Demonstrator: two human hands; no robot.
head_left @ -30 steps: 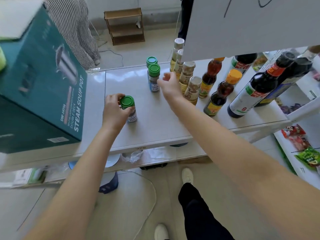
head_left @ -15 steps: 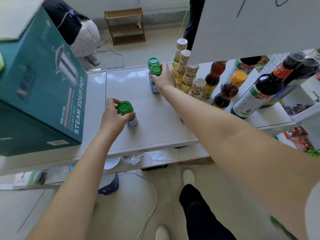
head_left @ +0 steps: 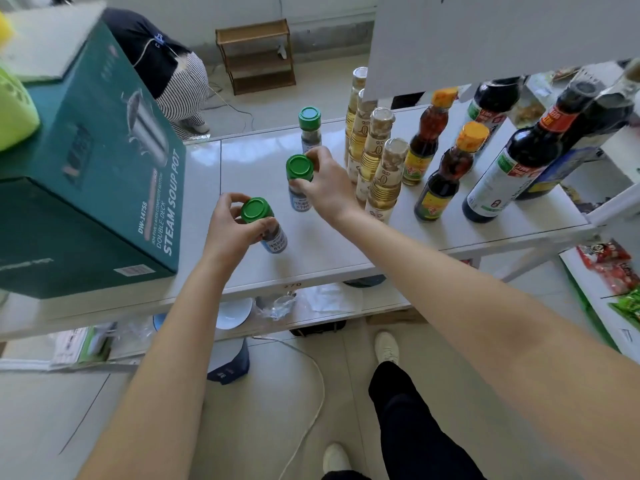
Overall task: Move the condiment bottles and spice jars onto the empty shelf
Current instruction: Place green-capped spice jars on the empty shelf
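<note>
Two green-capped jars gripped: left hand (head_left: 228, 233) near jar (head_left: 265, 223), right hand (head_left: 325, 188) middle jar (head_left: 299, 183)

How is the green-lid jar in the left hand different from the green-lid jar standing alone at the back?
The held jar is gripped by the left hand and tilted; the back jar stands upright, touched by nothing. The held jar is near the front edge of the shelf; the back jar is far back. Both are small with green lids.
</note>
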